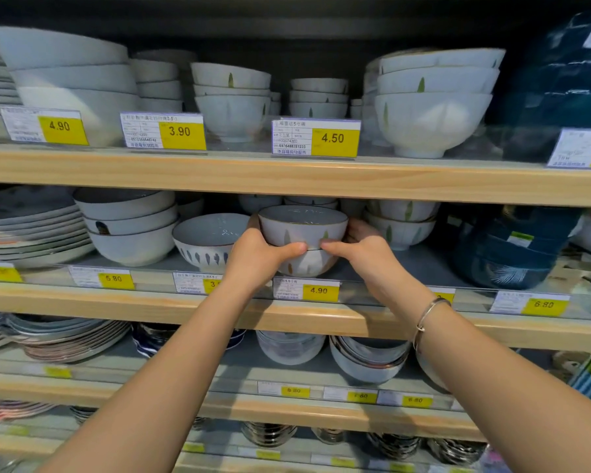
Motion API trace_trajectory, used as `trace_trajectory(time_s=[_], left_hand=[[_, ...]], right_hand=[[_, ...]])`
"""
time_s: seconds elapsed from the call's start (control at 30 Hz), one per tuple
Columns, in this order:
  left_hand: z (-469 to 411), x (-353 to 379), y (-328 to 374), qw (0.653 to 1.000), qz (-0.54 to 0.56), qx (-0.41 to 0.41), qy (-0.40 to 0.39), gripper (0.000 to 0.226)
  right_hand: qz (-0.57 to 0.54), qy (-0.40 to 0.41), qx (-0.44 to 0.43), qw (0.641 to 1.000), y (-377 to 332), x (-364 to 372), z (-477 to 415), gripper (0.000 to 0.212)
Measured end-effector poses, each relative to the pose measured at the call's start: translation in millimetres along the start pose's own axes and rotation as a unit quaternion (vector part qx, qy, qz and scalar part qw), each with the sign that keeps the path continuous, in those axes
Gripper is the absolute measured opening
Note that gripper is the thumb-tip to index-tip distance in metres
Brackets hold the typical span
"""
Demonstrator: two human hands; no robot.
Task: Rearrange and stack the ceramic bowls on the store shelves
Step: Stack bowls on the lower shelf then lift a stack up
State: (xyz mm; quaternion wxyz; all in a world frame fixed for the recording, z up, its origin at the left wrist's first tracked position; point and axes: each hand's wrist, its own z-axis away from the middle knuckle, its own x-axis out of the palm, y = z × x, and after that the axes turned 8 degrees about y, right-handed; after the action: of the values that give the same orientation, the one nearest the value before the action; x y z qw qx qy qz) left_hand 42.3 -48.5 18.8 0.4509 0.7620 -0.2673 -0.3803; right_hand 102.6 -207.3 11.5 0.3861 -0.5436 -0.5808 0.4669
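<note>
Near the frame's centre, on the middle shelf [287, 312], both hands grip a leaf-patterned bowl [302, 227] nested on another bowl [304, 262]: left hand [256, 256] and right hand [364, 250], fingers clasped round its sides.

Even, bright store light falls from above; the dark recess above the top pale wooden shelf [287, 179] stays dim. Wide-angle distortion bows the shelves, and the corners and lowest rows blur.

Patterned bowl [209, 241] crowds left; leaf bowls [400, 224] right; overhead seemingly tight.
</note>
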Motion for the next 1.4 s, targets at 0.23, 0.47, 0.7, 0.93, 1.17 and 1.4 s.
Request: trace_trajectory(time_s=[0.23,0.47,0.7,0.93,1.17,1.4], left_hand=[[-1,7,4,0.999,-0.014,0.045,-0.009,0.085],[4,28,14,0.999,0.031,0.032,0.0,0.063],[8,30,19,0.994,0.104,0.005,-0.02,0.061],[10,31,20,0.989,0.144,-0.014,-0.031,0.056],[8,-5,8,0.989,0.087,0.025,0.117,0.049],[-18,-70,-30,0.98,-0.068,-0.049,0.18,0.051]], right_hand=[[0.024,0.005,0.008,1.0,-1,-9,-1,0.052],[0.035,0.02,-0.013,0.999,-4,-31,2,0.055],[0.051,0.029,-0.033,0.998,-1,-35,3,0.067],[0.06,0.017,-0.012,0.998,-8,-29,10,0.056],[0.148,0.131,-0.258,0.946,-39,26,59,0.031],[0.166,-0.083,-0.031,0.982,-34,108,40,0.039]])
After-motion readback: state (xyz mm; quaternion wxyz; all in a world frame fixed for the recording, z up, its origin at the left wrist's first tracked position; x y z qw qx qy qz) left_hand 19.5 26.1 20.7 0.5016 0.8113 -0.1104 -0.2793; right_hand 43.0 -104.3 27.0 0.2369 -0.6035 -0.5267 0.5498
